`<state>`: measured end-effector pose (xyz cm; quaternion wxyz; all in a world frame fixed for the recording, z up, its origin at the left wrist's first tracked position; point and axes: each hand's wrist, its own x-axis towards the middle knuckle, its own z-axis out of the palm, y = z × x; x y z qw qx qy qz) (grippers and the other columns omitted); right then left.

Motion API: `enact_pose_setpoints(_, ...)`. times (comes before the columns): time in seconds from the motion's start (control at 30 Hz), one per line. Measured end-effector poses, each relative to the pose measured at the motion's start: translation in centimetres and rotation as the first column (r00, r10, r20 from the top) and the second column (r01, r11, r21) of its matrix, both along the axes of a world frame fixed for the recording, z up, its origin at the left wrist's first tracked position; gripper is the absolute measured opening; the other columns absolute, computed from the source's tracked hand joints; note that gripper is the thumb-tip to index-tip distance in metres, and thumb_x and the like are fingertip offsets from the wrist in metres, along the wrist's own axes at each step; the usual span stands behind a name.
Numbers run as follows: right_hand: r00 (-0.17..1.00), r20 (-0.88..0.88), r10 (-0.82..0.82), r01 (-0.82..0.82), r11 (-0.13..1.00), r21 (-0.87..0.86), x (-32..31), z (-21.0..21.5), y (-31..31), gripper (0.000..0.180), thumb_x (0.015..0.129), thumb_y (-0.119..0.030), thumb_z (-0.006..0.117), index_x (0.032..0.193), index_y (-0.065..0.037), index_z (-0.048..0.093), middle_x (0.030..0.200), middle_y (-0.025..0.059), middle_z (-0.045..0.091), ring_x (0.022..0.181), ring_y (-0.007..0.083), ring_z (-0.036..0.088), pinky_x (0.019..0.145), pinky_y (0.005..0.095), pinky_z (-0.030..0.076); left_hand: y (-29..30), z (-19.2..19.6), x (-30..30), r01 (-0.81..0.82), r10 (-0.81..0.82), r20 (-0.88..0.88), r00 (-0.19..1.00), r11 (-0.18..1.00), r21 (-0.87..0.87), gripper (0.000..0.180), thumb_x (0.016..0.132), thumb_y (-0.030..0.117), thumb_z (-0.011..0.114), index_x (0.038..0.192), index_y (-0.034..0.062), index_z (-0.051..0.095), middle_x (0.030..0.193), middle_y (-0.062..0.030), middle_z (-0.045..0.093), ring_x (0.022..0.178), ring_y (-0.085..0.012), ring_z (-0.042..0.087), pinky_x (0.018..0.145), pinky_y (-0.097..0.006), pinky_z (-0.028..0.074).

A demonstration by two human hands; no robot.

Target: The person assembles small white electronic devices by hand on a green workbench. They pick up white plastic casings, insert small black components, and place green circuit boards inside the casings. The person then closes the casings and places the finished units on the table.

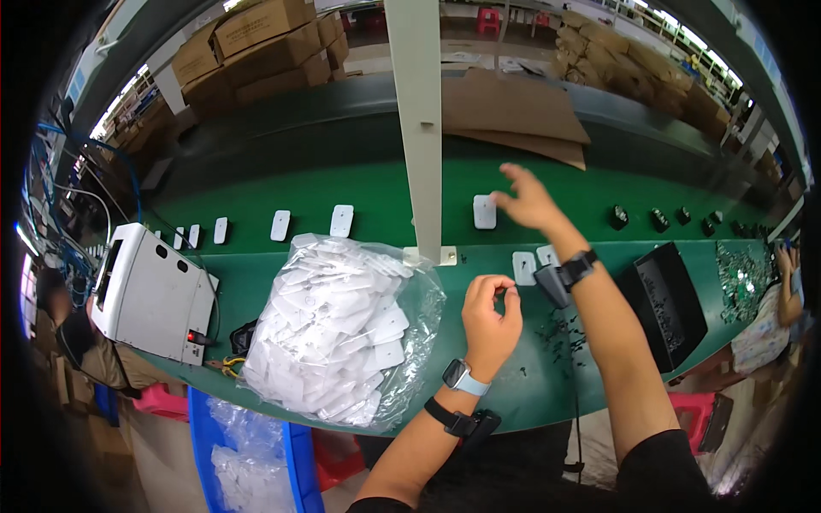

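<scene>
- My right hand [523, 201] is stretched far over the green belt [376, 192], with the fingers spread wide and holding nothing. It hovers just beside a small white plastic cover [484, 212] that lies flat on the belt.
- My left hand [492, 312] is near my body, above the green surface [513, 376]. Its fingertips are pinched together on something very small and dark; I cannot tell exactly what it is, maybe a little screw.
- More white covers lie in a row on the belt to the left, well apart from each other, and two lie near my right wrist.
- I judge the white cover is light, stiff and quite smooth, so it can slide easily. It is better to take it by the two long edges, not to press on the flat face.
- The clear plastic bag [338, 329] lies open on the surface and is full of many of the same white covers. The bag is soft and will not keep its shape.
- A black tray [671, 299] stands on the right; I cannot see what is inside.
- Small dark pieces [564, 338] are scattered on the surface between my arms.
</scene>
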<state>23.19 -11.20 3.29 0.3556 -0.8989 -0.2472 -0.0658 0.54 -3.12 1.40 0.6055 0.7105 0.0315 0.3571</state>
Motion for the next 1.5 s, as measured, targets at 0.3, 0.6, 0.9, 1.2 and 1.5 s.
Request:
enact_pose_setpoints(0.3, 0.974, -0.091, 0.209, -0.173, 0.938, 0.302, -13.5, 2.0, -8.4, 0.007, 0.088, -0.006, 0.07, 0.09, 0.0, 0.069, 0.08, 0.0015, 0.067, 0.071, 0.0095, 0.059, 0.064, 0.0253, 0.047, 2.4, 1.5, -1.0, 0.002, 0.112, -0.203, 0.973, 0.871, 0.492, 0.01, 0.084, 0.006, 0.067, 0.093, 0.0019, 0.064, 0.089, -0.0141, 0.065, 0.086, -0.0334, 0.062, 0.076, -0.042, 0.049)
enact_pose_setpoints(0.6, 0.858, -0.139, 0.495, -0.489, 0.869, 0.075, -15.0, 1.2, -11.5, 0.01, 0.075, -0.007, 0.064, 0.081, -0.001, 0.069, 0.074, 0.0133, 0.067, 0.067, 0.0301, 0.064, 0.061, 0.0386, 0.05, 13.0, 1.1, -8.1, 0.067, 0.623, -0.316, 0.715, 0.39, 0.919, 0.018, 0.08, 0.005, 0.065, 0.097, -0.0018, 0.063, 0.096, -0.022, 0.064, 0.088, -0.0414, 0.063, 0.076, -0.05, 0.05)
enact_pose_setpoints(0.9, 0.671, -0.35, 0.654, -0.735, 0.651, -0.19, -19.5, 0.2, -8.9, 0.011, 0.07, -0.005, 0.064, 0.079, -0.001, 0.068, 0.079, 0.0142, 0.069, 0.078, 0.0376, 0.066, 0.067, 0.0457, 0.053, 11.6, 1.4, -6.6, 0.163, 0.637, -0.308, 0.707, 0.278, 0.947, 0.018, 0.086, 0.013, 0.067, 0.097, -0.0018, 0.069, 0.092, -0.021, 0.067, 0.087, -0.0414, 0.066, 0.076, -0.049, 0.053)
enact_pose_setpoints(1.2, 0.755, -0.266, 0.599, -0.655, 0.705, -0.271, -20.5, 0.6, -8.8, 0.005, 0.067, 0.0, 0.063, 0.068, 0.004, 0.065, 0.07, 0.0244, 0.064, 0.068, 0.0423, 0.066, 0.059, 0.0477, 0.053, 10.8, 2.6, -6.1, -0.094, 0.645, -0.17, 0.745, 0.354, 0.931, 0.019, 0.089, 0.014, 0.065, 0.091, -0.0042, 0.071, 0.078, -0.0226, 0.067, 0.07, -0.0416, 0.065, 0.065, -0.047, 0.052)
enact_pose_setpoints(1.5, 0.753, -0.27, 0.6, -0.646, 0.752, -0.133, -19.5, 0.3, -9.1, 0.009, 0.07, -0.007, 0.065, 0.071, 0.002, 0.065, 0.073, 0.0192, 0.066, 0.068, 0.0386, 0.065, 0.062, 0.046, 0.053, 4.8, 2.7, -1.7, 0.117, -0.269, -0.357, 0.894, 0.912, -0.394, 0.019, 0.101, 0.014, 0.062, 0.1, -0.0042, 0.068, 0.081, -0.0067, 0.069, 0.063, -0.0114, 0.062, 0.058, -0.026, 0.053)
